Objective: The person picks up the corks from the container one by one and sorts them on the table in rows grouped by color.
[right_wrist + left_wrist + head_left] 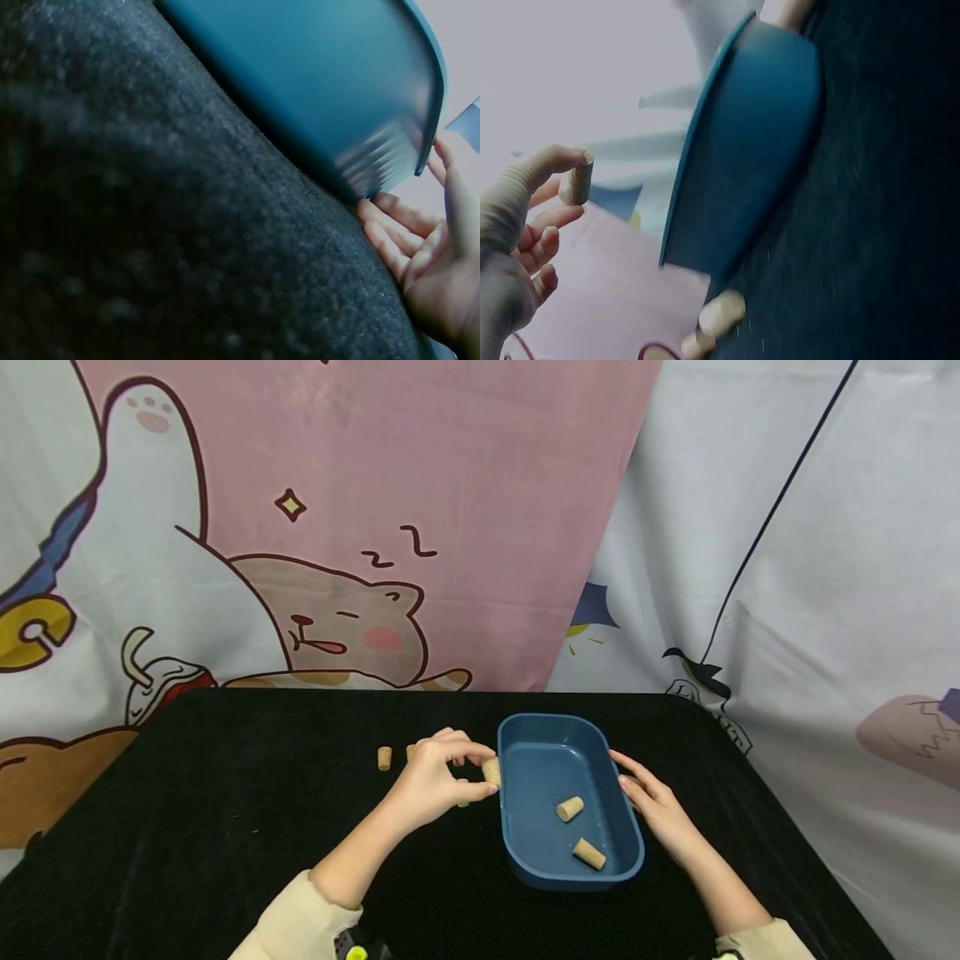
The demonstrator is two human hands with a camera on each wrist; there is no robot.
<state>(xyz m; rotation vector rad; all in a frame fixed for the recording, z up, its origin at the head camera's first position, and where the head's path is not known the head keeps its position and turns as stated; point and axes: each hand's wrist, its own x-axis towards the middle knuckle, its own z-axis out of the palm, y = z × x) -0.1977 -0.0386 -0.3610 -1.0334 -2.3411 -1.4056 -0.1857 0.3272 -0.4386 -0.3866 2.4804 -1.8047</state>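
Between thumb and forefinger, my left hand (435, 774) pinches a cork (491, 771) beside the left rim of a blue tub (551, 871). In the left wrist view the same cork (577, 178) is held up off the table. Two more corks lie on the tub's floor: one (570, 808) near the middle, another (589, 853) nearer the front. My right hand (660, 807) touches the tub's right side. The right wrist view shows the fingers (397, 225) of that hand resting against the tub's outer wall (315, 82).
Left of the tub, a cork (384, 758) stands on the black-covered table (225, 827). Further corks there are partly hidden behind my left hand. A printed cloth (495, 510) with cartoon animals hangs behind the table.
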